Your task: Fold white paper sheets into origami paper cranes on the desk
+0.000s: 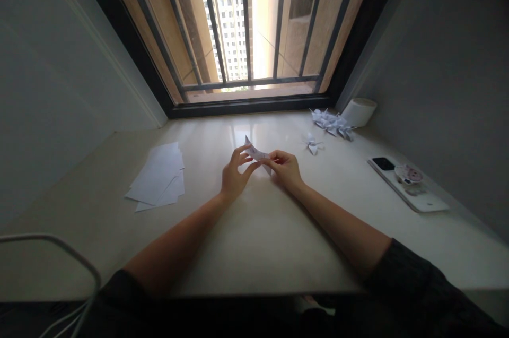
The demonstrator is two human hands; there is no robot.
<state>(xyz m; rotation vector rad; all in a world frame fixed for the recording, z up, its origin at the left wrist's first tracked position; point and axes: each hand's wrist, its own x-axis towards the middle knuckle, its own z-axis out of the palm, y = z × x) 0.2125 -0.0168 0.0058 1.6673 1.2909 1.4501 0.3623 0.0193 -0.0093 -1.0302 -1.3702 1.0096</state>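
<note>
worn on the head, at the near side of the pale counter [254, 253]; looking forward and down along both forearms [186, 234], facing the barred window [247, 30]; near the left hand [234, 174] and right hand [288, 171], wide enough to include both side walls [437, 62].

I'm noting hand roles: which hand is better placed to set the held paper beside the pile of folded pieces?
Probably the right hand: both it and the left hand hold the paper, but the folded pieces lie on the right, nearer to it.
</note>
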